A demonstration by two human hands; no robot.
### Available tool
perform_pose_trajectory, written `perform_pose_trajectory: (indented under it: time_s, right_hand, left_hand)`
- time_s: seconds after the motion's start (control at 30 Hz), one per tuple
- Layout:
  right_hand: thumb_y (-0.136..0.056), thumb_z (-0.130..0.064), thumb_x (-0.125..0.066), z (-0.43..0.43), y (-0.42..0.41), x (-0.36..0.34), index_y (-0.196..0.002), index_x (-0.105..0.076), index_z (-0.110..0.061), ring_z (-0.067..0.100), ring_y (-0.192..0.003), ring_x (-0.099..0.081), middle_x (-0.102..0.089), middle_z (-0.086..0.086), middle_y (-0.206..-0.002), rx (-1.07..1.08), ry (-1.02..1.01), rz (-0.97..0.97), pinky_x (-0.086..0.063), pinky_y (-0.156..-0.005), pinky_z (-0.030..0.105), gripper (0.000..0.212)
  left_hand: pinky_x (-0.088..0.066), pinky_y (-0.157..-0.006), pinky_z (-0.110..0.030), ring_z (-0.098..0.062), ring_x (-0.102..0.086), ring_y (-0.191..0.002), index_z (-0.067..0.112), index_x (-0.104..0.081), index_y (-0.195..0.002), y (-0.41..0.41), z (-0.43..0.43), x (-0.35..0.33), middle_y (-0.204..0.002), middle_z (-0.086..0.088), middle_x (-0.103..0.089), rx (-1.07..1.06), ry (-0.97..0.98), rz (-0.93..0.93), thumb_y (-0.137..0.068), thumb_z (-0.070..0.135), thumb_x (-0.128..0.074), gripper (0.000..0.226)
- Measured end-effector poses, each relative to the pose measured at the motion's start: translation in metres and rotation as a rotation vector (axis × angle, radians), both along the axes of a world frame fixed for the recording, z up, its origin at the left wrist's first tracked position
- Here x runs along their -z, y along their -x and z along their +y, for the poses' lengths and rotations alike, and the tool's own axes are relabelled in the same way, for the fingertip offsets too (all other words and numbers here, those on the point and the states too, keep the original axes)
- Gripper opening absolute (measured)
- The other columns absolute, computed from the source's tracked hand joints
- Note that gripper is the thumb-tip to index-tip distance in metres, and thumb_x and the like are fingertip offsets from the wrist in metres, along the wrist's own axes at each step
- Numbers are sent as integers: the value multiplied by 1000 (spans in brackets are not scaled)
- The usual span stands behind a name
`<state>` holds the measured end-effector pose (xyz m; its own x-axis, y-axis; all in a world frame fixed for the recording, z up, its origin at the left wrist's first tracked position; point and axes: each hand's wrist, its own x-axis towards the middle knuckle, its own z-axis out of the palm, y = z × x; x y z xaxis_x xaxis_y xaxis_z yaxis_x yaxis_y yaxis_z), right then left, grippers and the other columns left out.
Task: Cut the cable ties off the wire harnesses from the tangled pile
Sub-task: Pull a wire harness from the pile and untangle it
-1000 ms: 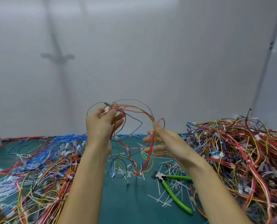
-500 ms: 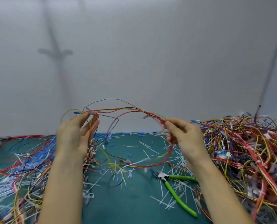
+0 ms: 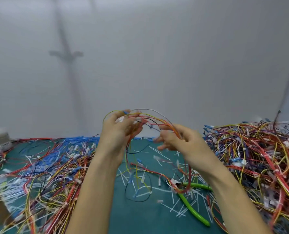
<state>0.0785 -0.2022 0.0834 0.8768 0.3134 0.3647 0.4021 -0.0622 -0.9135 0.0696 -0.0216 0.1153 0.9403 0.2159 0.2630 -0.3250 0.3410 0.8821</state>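
Left hand (image 3: 116,134) up above the desk (image 3: 140,222), fingers curled round a wire harness (image 3: 154,117). It arches across to the right hand (image 3: 180,141), whose fingers (image 3: 159,141) are spread and blurred, so I can't tell if they grip. Loose ends dangle to the desk, the tangled pile (image 3: 258,157) is on the right, and green cutters (image 3: 191,208) lie below.

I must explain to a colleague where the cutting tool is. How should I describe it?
Look at the green table, in the open strip just left of the big wire pile on the right. There lie the cutters, among white cut-off tie ends; they alone have thick bright-green handles, spread in a V.
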Motion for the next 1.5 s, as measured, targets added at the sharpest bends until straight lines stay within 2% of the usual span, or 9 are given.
perform_pose_trajectory:
  time_s: [0.1,0.43,0.77,0.93,1.07,1.17,1.33,1.4,1.5]
  right_hand:
    - [-93,-14,-62,-2,-3,-3,-88,-73,-7,10,-37,-38,-51,-3,-49,96,-210,40,-32,-38,20,13]
    - [-92,-11,-45,-33,-4,-13,-62,-71,-20,2,-32,-16,-40,-7,-53,-69,-649,270,-9,-39,22,41]
    - [-95,-14,-43,-35,-6,-12,-80,-71,-13,5,-35,-25,-51,-1,-62,52,-550,200,-15,-40,22,32]
    - [-98,-52,-45,4,8,-10,-105,-61,-37,3,-95,-64,-70,-11,-110,43,52,18,-51,-79,24,23]
    - [-99,-21,-55,37,12,3,-119,-55,-23,8,-95,-66,-70,-6,-99,-54,73,-76,-52,-91,36,20]
    - [-100,-7,-45,38,8,5,-94,-58,-14,12,-58,-54,-55,-4,-66,123,49,-115,-54,-65,41,16]
    - [-103,-4,-38,23,2,-5,-84,-59,-16,8,-52,-36,-41,-10,-58,220,-209,-144,-33,-52,23,30]
    - [-104,-4,-36,20,2,-7,-86,-56,-14,9,-53,-36,-42,-5,-63,168,-387,-126,-34,-55,23,29]
    - [-104,-6,-36,23,3,-9,-90,-57,-15,7,-51,-35,-48,-6,-67,88,-639,-69,-35,-53,21,26]
  left_hand:
    - [-51,-54,-16,-14,-71,-63,15,-59,-104,5,7,3,-77,6,-75,-46,-410,42,-91,13,-64,14]
    - [-41,-55,-12,-7,-50,-57,10,-73,-88,15,41,5,-66,0,-68,114,-778,37,-71,40,-69,34]
    - [-51,-56,-15,-6,-63,-61,12,-72,-86,11,39,1,-71,1,-73,-128,-539,-14,-88,11,-68,5]
    - [-56,-54,-22,-10,-65,-58,7,-67,-84,7,-8,-2,-72,-4,-70,-156,-257,-36,-88,2,-66,7]
    - [-57,-57,-26,-19,-66,-64,4,-67,-81,8,-33,0,-70,-7,-68,-100,-252,-76,-84,-2,-69,7]
    - [-56,-60,-20,-13,-69,-65,11,-71,-76,10,-26,-1,-70,-3,-73,-31,-339,-92,-86,7,-69,11]
    - [-52,-73,-31,-3,-67,-77,27,-63,-96,0,2,3,-89,12,-71,-346,-709,15,-77,69,-63,46]
    - [-51,-83,-29,0,-61,-92,27,-45,-124,0,7,10,-114,7,-59,-77,-810,166,-64,83,-60,84]
    - [-50,-99,-32,-1,-64,-105,24,-30,-142,9,-9,19,-129,2,-55,475,-843,173,-68,55,-74,92]
